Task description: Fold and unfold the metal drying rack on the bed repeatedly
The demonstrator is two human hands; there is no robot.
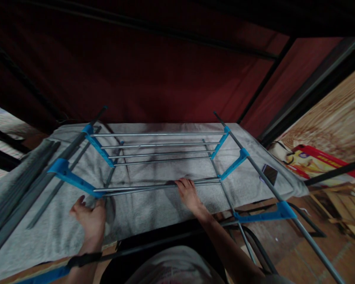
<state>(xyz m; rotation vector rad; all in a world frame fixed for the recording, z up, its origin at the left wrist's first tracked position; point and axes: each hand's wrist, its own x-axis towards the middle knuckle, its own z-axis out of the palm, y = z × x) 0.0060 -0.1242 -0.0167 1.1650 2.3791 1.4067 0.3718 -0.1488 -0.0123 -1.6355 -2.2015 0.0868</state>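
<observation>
A rack frame of grey metal tubes and blue plastic brackets lies across a grey cloth. My right hand [188, 194] has its fingers closed over a metal tube [154, 187] of the nearer pair, around its middle. The left end of this pair meets a blue bracket [73, 179]. Just below that bracket's end is my left hand [90, 217], fingers spread and thumb close to the tube ends; whether it touches them I cannot tell. On the right side, blue brackets [233, 165] join the long side tubes [264, 179].
Loose grey tubes [16, 189] lie along the left of the cloth [165, 215]. A phone [269, 174] rests at the right. Beyond it are a red and yellow package [313, 159] and wooden slats [343, 209]. A dark red panel [154, 75] stands behind.
</observation>
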